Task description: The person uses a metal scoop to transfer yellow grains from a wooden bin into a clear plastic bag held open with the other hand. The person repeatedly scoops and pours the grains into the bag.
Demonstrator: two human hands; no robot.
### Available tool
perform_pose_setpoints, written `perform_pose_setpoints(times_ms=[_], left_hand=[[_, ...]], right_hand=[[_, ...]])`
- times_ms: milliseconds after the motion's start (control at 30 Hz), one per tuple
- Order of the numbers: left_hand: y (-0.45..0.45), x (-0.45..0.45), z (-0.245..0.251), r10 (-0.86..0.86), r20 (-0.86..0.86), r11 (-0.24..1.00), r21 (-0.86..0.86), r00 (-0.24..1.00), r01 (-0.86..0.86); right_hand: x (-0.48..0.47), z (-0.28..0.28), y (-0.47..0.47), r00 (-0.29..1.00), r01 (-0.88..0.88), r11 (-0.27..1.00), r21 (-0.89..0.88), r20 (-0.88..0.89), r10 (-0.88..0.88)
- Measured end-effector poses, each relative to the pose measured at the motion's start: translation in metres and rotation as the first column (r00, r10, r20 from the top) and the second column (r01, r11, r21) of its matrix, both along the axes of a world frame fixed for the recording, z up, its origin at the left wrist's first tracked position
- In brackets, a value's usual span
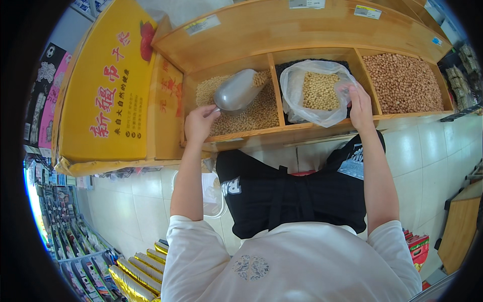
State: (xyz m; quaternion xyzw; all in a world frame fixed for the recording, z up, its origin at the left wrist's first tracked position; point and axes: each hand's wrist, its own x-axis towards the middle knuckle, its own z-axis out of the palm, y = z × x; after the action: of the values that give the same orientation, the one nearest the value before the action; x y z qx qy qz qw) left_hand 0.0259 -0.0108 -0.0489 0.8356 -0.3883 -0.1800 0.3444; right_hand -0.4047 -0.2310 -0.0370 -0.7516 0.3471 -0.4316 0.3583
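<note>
My left hand [200,122] grips the short handle of a metal scoop [234,92], which is tilted over the left compartment. Some beans show at the scoop's far mouth. Below it, pale dried soybeans [256,121] fill that compartment of the wooden bin [275,90]. In the middle compartment, a translucent plastic bag [294,94] lies with its mouth spread wide, holding similar soybeans [320,91]. My right hand [359,105] pinches the bag's right rim. Dark grains [286,70] show around the bag's edges beneath it.
Reddish-brown peanuts [403,83] fill the right compartment. A yellow printed carton [109,90] stands against the bin's left end. On the tiled floor sits a clear plastic tub [213,194]. Gold-wrapped packages [139,273] and a stocked shelf [71,234] lie at lower left.
</note>
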Motion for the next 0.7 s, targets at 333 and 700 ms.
perform_pose_setpoints(times_ms=[333, 700], left_hand=[[0.001, 0.005, -0.001, -0.038, -0.412, 0.973, -0.223, 0.910, -0.060], [-0.001, -0.047, 0.124, -0.316, -0.144, 0.911, -0.321, 0.938, 0.258]], right_hand=[[0.002, 0.001, 0.000, 0.998, 0.046, 0.999, -0.013, -0.030, -0.047], [0.001, 0.007, 0.004, 0.998, -0.041, 0.999, 0.002, 0.037, 0.041]])
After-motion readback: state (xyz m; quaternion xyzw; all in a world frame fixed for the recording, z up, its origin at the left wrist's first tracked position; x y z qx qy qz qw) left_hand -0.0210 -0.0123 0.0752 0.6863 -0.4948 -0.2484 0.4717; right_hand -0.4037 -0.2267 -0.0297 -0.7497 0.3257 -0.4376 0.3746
